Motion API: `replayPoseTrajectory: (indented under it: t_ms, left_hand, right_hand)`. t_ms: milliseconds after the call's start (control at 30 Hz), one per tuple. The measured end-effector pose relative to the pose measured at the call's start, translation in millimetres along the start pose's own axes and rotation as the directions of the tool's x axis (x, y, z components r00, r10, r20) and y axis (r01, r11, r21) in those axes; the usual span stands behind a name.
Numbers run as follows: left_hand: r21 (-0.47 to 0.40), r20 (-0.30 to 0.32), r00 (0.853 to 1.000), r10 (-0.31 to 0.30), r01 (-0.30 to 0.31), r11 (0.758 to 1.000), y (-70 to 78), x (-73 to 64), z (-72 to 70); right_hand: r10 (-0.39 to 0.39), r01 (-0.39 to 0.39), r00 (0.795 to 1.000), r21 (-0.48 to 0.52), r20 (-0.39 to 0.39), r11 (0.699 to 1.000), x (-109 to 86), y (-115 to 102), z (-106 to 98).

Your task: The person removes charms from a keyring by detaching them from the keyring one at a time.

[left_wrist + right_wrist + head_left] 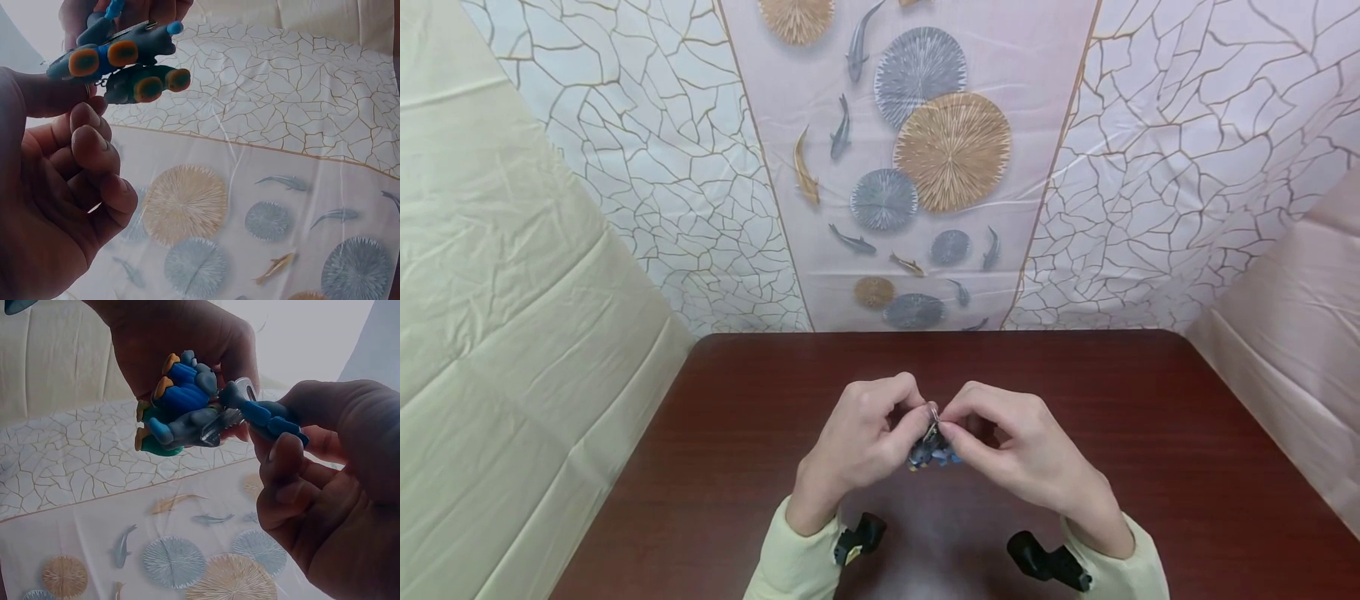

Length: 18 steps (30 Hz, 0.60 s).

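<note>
A bunch of small rubber keychain figures in grey, blue and green hangs between the two hands. My left hand grips the bunch near its metal ring and key, fingers curled. My right hand pinches a grey-and-blue figure between thumb and fingers. A silvery key shows beside that figure in the right wrist view. Orange feet of other figures face the left wrist camera. The fingers partly hide the metal ring, so whether it is spread cannot be seen.
Both hands are above a dark red-brown table. A patterned cloth with discs and fish hangs behind it, and pale fabric stands at both sides. Black wrist cameras are strapped at the sleeves.
</note>
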State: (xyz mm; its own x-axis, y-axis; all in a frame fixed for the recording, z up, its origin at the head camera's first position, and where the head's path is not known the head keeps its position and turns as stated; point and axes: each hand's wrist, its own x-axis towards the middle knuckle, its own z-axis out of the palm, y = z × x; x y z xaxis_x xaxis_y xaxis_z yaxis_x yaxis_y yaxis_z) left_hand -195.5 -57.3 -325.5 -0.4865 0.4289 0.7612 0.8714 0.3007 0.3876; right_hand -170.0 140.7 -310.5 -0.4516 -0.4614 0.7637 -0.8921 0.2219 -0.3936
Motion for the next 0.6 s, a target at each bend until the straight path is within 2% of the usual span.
replayPoseTrajectory:
  t_ms: [200, 367, 433, 600]
  left_hand:
    - [-0.004, -0.019, 0.999, -0.035, 0.035, 0.999, 0.2, -1.1, -5.6]
    - [-0.047, -0.053, 0.995, -0.079, 0.076, 0.996, 0.1, -2.4, -11.5]
    - [-0.071, -0.052, 0.996, -0.072, 0.069, 0.995, -0.2, -2.5, -11.9]
    - [-0.123, -0.021, 1.0, -0.011, 0.008, 0.992, -1.7, -0.7, -8.7]
  right_hand:
    - [-0.032, 0.032, 0.999, -0.021, -0.012, 0.999, 1.1, -0.6, 3.1]
    - [-0.055, 0.055, 0.998, -0.028, -0.021, 0.998, 1.7, -1.1, 4.9]
    - [-0.056, 0.056, 0.998, -0.03, -0.019, 0.998, 1.6, -1.1, 4.7]
    - [-0.026, 0.025, 0.999, -0.023, -0.021, 0.999, -1.6, 1.9, -2.0]
